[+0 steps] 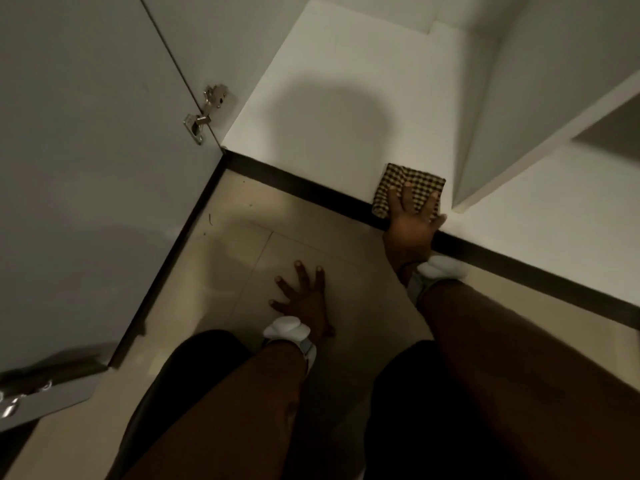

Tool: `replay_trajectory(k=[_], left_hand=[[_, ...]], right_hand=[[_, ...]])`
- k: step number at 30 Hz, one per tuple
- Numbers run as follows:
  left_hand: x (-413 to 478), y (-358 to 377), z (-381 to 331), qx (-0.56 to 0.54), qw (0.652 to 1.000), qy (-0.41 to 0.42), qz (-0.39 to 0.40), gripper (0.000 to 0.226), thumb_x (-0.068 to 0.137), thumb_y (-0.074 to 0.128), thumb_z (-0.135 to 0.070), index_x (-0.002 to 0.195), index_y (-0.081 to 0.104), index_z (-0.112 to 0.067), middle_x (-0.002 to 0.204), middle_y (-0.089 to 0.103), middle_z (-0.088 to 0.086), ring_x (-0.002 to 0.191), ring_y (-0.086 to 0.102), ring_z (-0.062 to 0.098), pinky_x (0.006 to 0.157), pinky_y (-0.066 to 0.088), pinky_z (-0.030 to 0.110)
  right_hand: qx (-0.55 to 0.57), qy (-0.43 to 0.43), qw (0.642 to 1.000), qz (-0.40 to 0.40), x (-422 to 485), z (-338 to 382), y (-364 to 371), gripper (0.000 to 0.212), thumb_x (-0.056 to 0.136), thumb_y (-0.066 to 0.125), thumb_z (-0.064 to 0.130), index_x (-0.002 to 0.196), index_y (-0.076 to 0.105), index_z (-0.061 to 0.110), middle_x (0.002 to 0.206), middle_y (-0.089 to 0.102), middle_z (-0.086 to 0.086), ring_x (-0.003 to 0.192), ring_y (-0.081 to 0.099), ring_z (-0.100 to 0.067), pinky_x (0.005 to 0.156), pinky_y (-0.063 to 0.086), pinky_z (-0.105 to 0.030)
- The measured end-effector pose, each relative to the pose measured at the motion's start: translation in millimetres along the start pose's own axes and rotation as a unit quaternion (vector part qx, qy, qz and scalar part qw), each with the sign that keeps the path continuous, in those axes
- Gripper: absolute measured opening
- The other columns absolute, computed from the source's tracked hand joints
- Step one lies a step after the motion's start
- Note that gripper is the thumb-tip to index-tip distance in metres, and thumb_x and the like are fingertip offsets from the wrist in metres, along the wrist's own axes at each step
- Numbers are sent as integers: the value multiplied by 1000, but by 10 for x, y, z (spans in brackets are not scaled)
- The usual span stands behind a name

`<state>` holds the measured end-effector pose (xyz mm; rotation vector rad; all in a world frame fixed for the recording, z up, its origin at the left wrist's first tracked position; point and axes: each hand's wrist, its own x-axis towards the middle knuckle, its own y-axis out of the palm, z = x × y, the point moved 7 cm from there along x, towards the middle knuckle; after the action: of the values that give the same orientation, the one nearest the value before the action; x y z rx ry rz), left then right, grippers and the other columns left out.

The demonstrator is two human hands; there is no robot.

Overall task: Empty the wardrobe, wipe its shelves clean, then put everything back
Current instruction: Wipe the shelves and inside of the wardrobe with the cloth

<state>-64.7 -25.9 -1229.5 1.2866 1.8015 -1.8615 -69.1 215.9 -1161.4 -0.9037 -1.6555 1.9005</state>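
Note:
The white bottom shelf (332,98) of the wardrobe lies bare in front of me. A brown-and-cream checked cloth (412,178) sits folded at the shelf's front edge, close to the white divider panel (491,140). My right hand (414,220) presses flat on the cloth with straight, spread fingers. My left hand (303,297) rests flat on the beige tiled floor (242,237), fingers spread, holding nothing.
The open wardrobe door (86,150) stands at the left with a metal hinge (206,112). A dark plinth strip (311,188) runs along the wardrobe's base. Another white compartment (571,209) lies to the right of the divider. My knees are at the bottom of view.

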Motion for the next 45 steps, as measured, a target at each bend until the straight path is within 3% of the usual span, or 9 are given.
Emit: replay_trajectory(k=[8,14,20,24,26,31,35,40,45], left_hand=[[5,20,110,10,1000,22,-8,142,63,91,-54,157,-15,-41,163,-30,7,143,-16,61,108,19,79],[-274,429,92,-20,998,20,-48,79,98,52,-53,159,4,-38,167,-15,9,148,-7,54,109,19,77],[-180,629,244,16,999,37,5,122,66,59,-88,158,-7,-43,164,-24,9,148,-17,50,118,-1,69],[-443,-168,424,-43,996,57,59,89,83,64,-71,155,34,-30,164,25,4,148,31,27,121,25,34],[-731,-484,338,-98,990,68,70,67,97,57,-53,151,44,-14,154,43,5,138,46,30,109,40,37],[-1775,-486,55,-495,855,8,155,73,93,39,-75,130,60,-16,131,64,12,116,63,32,100,50,51],[-2841,-570,-350,-600,776,27,192,59,95,53,-62,130,63,-16,121,72,8,111,69,28,95,55,46],[-4180,-1027,-256,-606,785,-3,127,29,98,64,-23,122,67,-6,114,73,17,99,72,36,74,60,42],[-6023,-2159,247,-640,766,-31,50,31,101,58,-20,127,64,-5,119,71,17,107,69,35,93,56,55]], right_hand=[[32,-72,995,57,49,-94,-212,50,107,40,37,156,32,29,162,26,-5,147,23,-45,113,27,-59],[26,-116,988,95,-134,-200,-477,37,101,56,22,135,62,8,137,59,-18,125,55,-35,102,45,-37],[64,-139,984,96,-991,-244,-655,40,98,56,12,137,61,13,142,57,-15,130,53,-34,108,41,-38],[167,-127,963,170,-1781,-270,-637,42,99,56,13,140,59,15,138,61,-13,125,57,-31,105,43,-34],[229,-106,952,175,-2126,-285,-680,39,101,56,13,140,58,15,138,60,-5,125,57,-23,103,39,-16],[285,-75,940,173,-2892,-237,-1097,50,96,51,2,143,56,20,150,51,-6,138,46,-26,114,30,-29],[266,-123,940,172,-3617,-47,-1730,61,93,46,-2,147,49,27,151,48,-6,138,40,-31,114,36,-42],[250,-197,922,222,-4460,70,-2547,53,101,41,39,153,40,26,162,33,0,151,22,-31,125,19,-48],[506,32,838,200,-5411,124,-4544,50,102,56,35,149,47,19,155,43,-1,141,39,-14,120,32,-36]])
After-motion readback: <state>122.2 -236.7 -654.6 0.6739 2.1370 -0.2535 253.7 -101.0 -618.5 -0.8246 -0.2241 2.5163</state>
